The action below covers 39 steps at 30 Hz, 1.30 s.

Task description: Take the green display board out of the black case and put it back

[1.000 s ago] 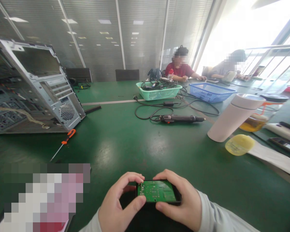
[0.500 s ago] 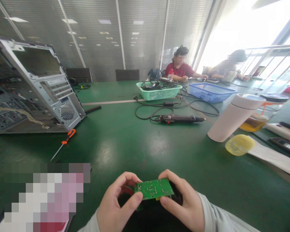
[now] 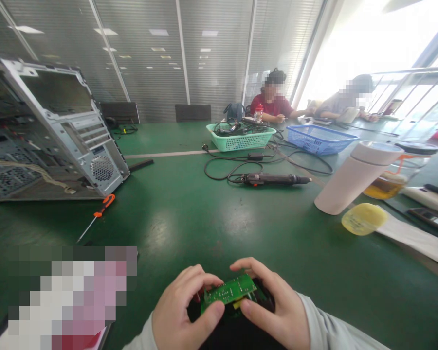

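Observation:
A green circuit board (image 3: 230,288) is held low in front of me, its soldered side up and its right end tilted higher. My left hand (image 3: 190,307) grips the left end, thumb on the near edge and fingers along the far edge. Around the right end curls my right hand (image 3: 268,297), with its thumb at the near edge by a yellow component (image 3: 238,304) on the underside. The right index finger is lifted off the board's far edge. Dark shapes beneath the board are partly hidden by my hands.
An opened computer case (image 3: 58,131) stands at left, with an orange-handled screwdriver (image 3: 101,209) before it. Ahead lies a corded electric screwdriver (image 3: 273,179), behind it a green basket (image 3: 241,141) of cables and a blue basket (image 3: 317,141). A pale tumbler (image 3: 354,180) stands right. Two people sit beyond.
The circuit board has tipped, its left end going lower and its right end turning up. My left fingers have moved onto its far edge, and my right index finger has lifted.

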Available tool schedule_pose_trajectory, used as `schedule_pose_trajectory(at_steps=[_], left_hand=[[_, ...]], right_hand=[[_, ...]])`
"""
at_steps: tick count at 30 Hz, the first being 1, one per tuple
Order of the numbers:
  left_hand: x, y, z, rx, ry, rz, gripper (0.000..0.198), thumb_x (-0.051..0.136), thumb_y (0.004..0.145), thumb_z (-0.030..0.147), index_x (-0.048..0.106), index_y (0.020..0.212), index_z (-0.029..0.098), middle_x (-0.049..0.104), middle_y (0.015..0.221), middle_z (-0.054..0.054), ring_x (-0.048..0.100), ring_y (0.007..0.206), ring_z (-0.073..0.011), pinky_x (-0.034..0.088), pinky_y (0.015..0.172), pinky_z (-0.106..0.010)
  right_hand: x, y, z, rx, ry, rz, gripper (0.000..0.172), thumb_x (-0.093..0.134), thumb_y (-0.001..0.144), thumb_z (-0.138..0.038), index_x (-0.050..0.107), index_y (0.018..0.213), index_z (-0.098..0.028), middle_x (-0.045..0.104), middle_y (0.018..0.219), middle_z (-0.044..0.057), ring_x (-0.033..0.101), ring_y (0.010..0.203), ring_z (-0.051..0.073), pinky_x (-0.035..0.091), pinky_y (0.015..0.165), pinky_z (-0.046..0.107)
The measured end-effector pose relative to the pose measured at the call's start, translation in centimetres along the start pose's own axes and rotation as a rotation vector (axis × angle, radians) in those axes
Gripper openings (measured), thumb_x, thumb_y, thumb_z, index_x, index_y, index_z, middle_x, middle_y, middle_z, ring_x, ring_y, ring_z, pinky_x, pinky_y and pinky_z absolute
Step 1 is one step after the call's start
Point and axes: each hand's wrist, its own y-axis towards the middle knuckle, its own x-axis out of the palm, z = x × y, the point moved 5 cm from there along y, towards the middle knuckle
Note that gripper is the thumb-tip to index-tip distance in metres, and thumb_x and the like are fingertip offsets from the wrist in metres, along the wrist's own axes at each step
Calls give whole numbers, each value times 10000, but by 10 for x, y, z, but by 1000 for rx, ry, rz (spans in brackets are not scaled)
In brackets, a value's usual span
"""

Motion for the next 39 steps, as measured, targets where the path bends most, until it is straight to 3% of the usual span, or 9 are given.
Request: schedule_pose_trajectory(at_steps=[9, 20, 25, 39], left_hand=[[2, -1, -4, -51, -83, 25, 260, 541, 860, 419, 702, 888, 216, 599, 754, -22, 597, 702, -212, 450, 642, -300], [-2, 1, -5, -109, -141, 66, 254, 533, 857, 416, 702, 879, 228, 603, 759, -15, 603, 699, -207, 445, 637, -289], [-5, 3, -7, -178, -197, 135, 258, 514, 861, 391, 708, 855, 221, 604, 750, -11, 613, 706, -204, 445, 630, -282], [-4, 4, -9, -201, -246, 110, 295, 487, 872, 392, 712, 852, 203, 599, 746, -10, 620, 714, -201, 434, 633, -279]], right_hand=[[-1, -1, -1, 27, 19, -2, 449, 596, 754, -404, 578, 1173, -242, 658, 964, 16, 594, 870, 220, 409, 806, 351], [0, 0, 5, 3, 4, -16, 498, 591, 782, -432, 566, 1231, -216, 675, 1101, 62, 615, 997, 260, 462, 836, 371], [0, -3, 15, 7, -39, 50, 524, 608, 775, -428, 576, 1242, -192, 660, 1176, 86, 592, 1086, 291, 483, 862, 382], [-2, -1, 3, 2, -45, 36, 461, 612, 749, -379, 622, 1174, -201, 697, 1070, 67, 630, 1007, 272, 506, 813, 344]])
